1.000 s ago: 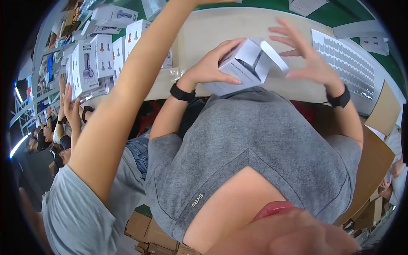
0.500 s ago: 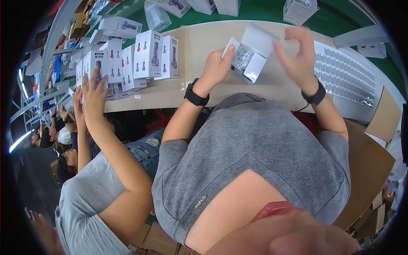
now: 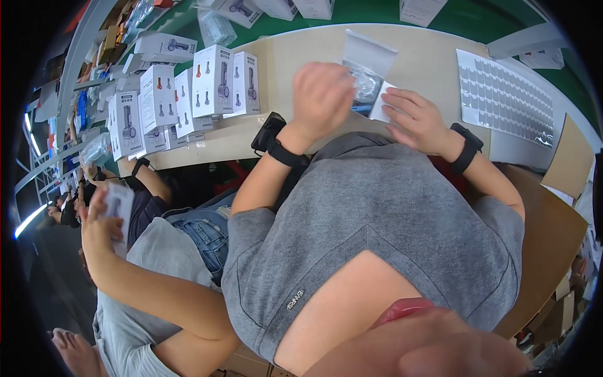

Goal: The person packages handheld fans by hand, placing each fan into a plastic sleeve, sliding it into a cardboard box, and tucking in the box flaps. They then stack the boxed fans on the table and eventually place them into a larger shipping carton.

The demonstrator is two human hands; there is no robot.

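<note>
A white rectangular cardboard box [image 3: 370, 51] stands open on the beige counter [image 3: 427, 60], upper centre of the frame; a clear-plastic-wrapped item [image 3: 367, 87] seems already inside, the white flaps [image 3: 380, 105] unclosed. The right hand [image 3: 416, 120], loosely spread, is beside one; what the blurred left hand [image 3: 321, 97] grips, I cannot tell.

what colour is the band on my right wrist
The wristband is black, clearest in the head view.

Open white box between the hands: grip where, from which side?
Probably the outer side walls of the open white box, one hand each from left and right. Its thin-looking flaps stand open, and the clear-wrapped item sits in the mouth, so gripping inside looks awkward.
</note>
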